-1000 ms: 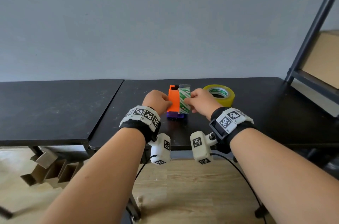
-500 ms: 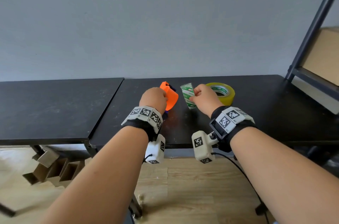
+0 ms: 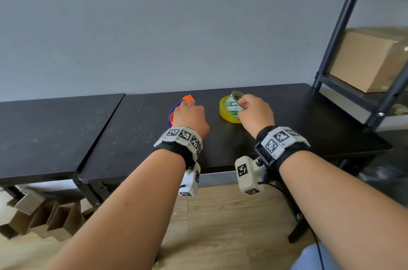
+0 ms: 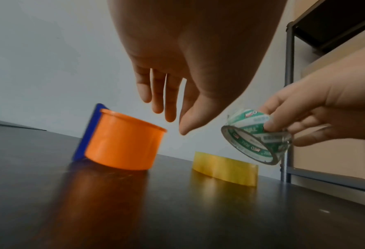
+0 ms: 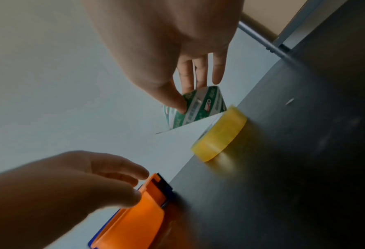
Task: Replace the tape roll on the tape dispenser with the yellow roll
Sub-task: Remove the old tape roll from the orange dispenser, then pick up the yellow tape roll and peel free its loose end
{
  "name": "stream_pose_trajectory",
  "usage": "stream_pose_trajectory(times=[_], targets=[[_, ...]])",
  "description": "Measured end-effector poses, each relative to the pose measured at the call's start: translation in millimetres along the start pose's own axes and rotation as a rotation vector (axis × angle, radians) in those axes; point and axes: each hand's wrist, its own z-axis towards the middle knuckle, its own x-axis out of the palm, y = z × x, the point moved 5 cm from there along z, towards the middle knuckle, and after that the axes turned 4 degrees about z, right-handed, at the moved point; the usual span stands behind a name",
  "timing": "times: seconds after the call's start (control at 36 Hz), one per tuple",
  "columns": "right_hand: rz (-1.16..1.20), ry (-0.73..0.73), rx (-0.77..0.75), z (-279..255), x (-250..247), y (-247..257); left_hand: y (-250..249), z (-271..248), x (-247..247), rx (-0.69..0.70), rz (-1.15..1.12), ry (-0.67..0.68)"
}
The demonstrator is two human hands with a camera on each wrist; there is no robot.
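Note:
The orange and blue tape dispenser (image 3: 188, 99) (image 4: 123, 143) (image 5: 134, 219) lies tipped on the black table (image 3: 298, 119), with no roll on it. My left hand (image 3: 187, 113) (image 4: 172, 121) hovers just over it, fingers straight and relaxed, holding nothing. My right hand (image 3: 245, 104) (image 5: 190, 99) pinches the green-and-white tape roll (image 3: 236, 101) (image 4: 256, 139) (image 5: 200, 107) by its rim. That roll hangs tilted just above the yellow roll (image 3: 226, 113) (image 4: 224, 166) (image 5: 219, 134), which lies flat on the table right of the dispenser.
A second black table (image 3: 44, 132) adjoins on the left. A black metal rack (image 3: 344, 26) with a cardboard box (image 3: 371, 59) stands at the right end. Folded cardboard (image 3: 33, 219) lies on the wooden floor below.
My right hand pulled the green-and-white roll off the dispenser and carried it right, over the yellow roll. My left hand laid the dispenser down on the table and let go of it.

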Motion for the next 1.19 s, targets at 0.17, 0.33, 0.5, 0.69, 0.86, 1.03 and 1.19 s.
stream_pose_trajectory(times=[0.17, 0.33, 0.5, 0.69, 0.86, 1.03, 1.19], targets=[[-0.095, -0.095, 0.051, -1, -25, -41, -44, 10, -5, 0.1, -0.021, -0.045], [-0.192, -0.028, 0.148, 3, -36, -74, -83, 13, -3, 0.167, -0.01, -0.025], [-0.287, 0.035, 0.175, 7, -35, -83, -98, 17, 3, 0.183, 0.007, 0.006], [-0.252, -0.011, 0.184, 7, -32, -79, -84, 18, 6, 0.15, 0.024, -0.006], [-0.192, -0.057, 0.082, 5, -27, -54, -54, 14, 2, 0.053, 0.063, -0.039], [-0.085, 0.002, 0.044, -3, -9, -25, -12, 0, 1, -0.101, 0.055, -0.002], [-0.074, 0.085, 0.042, -10, 13, -2, 28, -3, 7, -0.329, -0.289, 0.089]])
